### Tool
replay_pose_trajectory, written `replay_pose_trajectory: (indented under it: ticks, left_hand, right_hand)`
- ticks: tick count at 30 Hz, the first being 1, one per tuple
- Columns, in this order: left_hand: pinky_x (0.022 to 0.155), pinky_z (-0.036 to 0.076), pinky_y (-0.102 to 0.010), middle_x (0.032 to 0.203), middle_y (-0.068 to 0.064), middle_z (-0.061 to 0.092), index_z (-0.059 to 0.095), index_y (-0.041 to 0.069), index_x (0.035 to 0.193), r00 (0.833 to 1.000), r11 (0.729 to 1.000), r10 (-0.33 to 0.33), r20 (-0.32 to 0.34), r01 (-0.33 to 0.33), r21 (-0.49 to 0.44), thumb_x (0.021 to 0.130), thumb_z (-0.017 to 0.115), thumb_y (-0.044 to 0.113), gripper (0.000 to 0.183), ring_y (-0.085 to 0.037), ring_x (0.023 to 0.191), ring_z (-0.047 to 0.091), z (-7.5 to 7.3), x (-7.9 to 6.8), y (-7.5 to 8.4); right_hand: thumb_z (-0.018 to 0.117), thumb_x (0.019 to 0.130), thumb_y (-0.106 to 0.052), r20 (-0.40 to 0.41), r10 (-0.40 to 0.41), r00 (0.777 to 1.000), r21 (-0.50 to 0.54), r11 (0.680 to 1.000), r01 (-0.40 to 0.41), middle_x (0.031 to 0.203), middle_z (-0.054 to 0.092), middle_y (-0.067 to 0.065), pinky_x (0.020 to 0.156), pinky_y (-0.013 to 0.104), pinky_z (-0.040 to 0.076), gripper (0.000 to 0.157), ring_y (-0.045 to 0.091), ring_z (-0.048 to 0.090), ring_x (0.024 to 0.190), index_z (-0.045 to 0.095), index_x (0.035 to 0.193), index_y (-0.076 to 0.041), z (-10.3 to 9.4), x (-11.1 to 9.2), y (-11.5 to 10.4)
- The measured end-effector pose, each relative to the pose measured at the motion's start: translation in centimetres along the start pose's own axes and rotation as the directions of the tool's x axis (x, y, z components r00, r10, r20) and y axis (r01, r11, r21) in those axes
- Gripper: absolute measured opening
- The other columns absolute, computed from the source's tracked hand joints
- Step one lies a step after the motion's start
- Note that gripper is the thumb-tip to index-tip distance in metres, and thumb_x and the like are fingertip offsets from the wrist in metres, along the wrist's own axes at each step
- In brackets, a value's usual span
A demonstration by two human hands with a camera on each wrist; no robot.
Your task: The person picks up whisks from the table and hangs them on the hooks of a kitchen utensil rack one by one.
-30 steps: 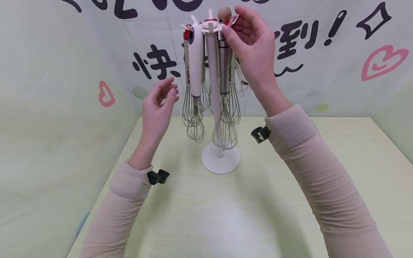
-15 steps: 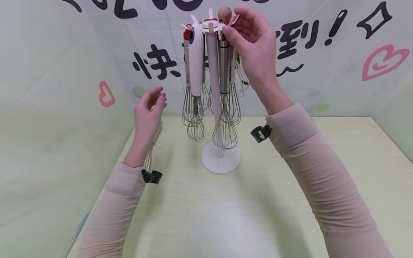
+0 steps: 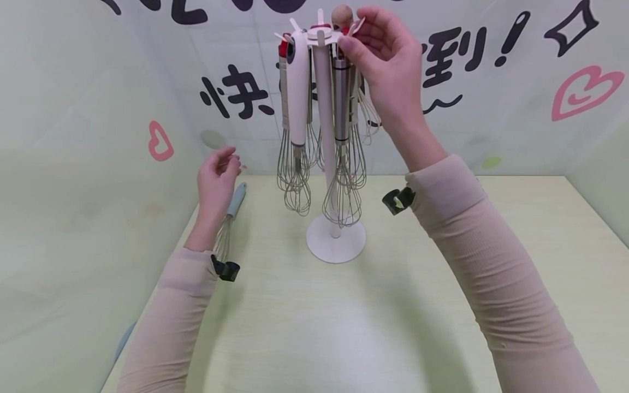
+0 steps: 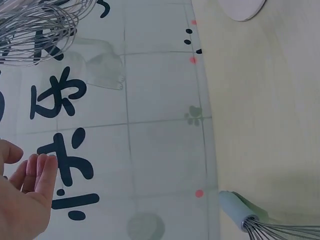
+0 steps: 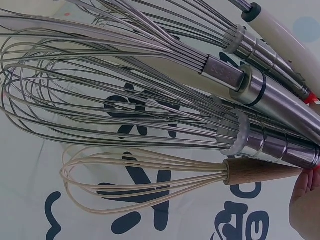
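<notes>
A white rotating-style whisk stand (image 3: pixel 322 82) rises from its round base (image 3: pixel 325 250), with several whisks hanging from its top hooks. Among them are a white-handled whisk (image 3: pixel 297 93), a steel-handled whisk (image 3: pixel 341 101) and a wooden-handled whisk (image 5: pixel 250 171). At the top right of the stand, my right hand (image 3: pixel 393 71) pinches the rack by a hook between thumb and fingers. My left hand (image 3: pixel 215 180) hovers left of the stand with relaxed fingers and nothing in them. Below it, a blue-handled whisk (image 3: pixel 237 199) lies on the table, its wires partly hidden by my wrist.
The pale wooden table (image 3: pixel 314 327) meets a printed cloth backdrop (image 3: pixel 491 109) at its far edge. Cloth also borders the table on the left and right. Black wrist mounts (image 3: pixel 226 268) sit at both cuffs.
My left hand has drawn left and downward, away from the stand, so the blue-handled whisk on the table has come into sight. The right hand keeps its place at the rack's top.
</notes>
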State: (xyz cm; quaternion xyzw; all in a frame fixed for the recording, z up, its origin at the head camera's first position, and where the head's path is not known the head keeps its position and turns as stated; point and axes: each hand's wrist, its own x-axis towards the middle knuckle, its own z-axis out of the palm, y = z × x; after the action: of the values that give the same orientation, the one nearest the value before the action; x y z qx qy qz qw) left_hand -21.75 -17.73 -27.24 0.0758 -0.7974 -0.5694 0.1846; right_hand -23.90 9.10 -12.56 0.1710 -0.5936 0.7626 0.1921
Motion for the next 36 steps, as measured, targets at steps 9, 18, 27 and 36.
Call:
replay_pose_trajectory:
  ticks: [9,18,27,36]
  left_hand:
    - [0.085,0.051,-0.012,0.099,0.009,0.054,0.054,0.005,0.13,0.998,0.997,-0.059,-0.006,0.06,0.054,0.098,0.048,0.021,0.037,-0.001,0.088,0.055,-0.4,0.4,-1.8]
    - [0.086,0.049,-0.013,0.102,0.012,0.051,0.052,0.009,0.134,0.992,0.985,-0.125,0.007,0.123,0.123,0.099,0.047,0.024,0.039,0.001,0.09,0.051,-1.1,0.6,-3.2]
    - [0.085,0.044,-0.016,0.121,-0.007,0.057,0.052,0.009,0.135,0.991,0.969,-0.131,0.01,0.126,0.212,0.098,0.043,0.025,0.041,-0.007,0.1,0.051,-1.9,0.8,-4.9]
    - [0.099,0.047,-0.03,0.13,-0.017,0.057,0.048,0.004,0.138,0.989,0.956,-0.132,0.068,0.108,0.274,0.096,0.046,0.014,0.043,-0.026,0.117,0.054,-2.5,1.0,-6.4]
  right_hand:
    - [0.07,0.08,0.004,0.002,-0.001,1.0,0.008,1.0,0.001,0.093,0.059,0.001,0.091,0.02,0.05,0.038,0.013,0.057,0.09,0.058,0.115,0.006,0.0,0.2,0.2]
    - [0.07,0.079,0.006,-0.012,-0.01,1.0,0.023,1.0,0.01,0.091,0.059,0.001,0.089,0.02,0.049,0.037,0.012,0.057,0.088,0.057,0.113,0.006,0.0,-0.1,-0.1]
    - [0.072,0.077,0.005,-0.026,-0.037,0.999,0.014,0.999,0.037,0.088,0.059,0.001,0.089,0.021,0.049,0.033,0.013,0.057,0.086,0.059,0.107,0.002,0.0,-0.2,0.0]
    - [0.074,0.076,0.005,-0.039,-0.059,0.998,0.012,0.998,0.059,0.087,0.057,0.001,0.087,0.022,0.05,0.032,0.013,0.056,0.084,0.058,0.103,-0.001,0.1,-0.4,0.1]
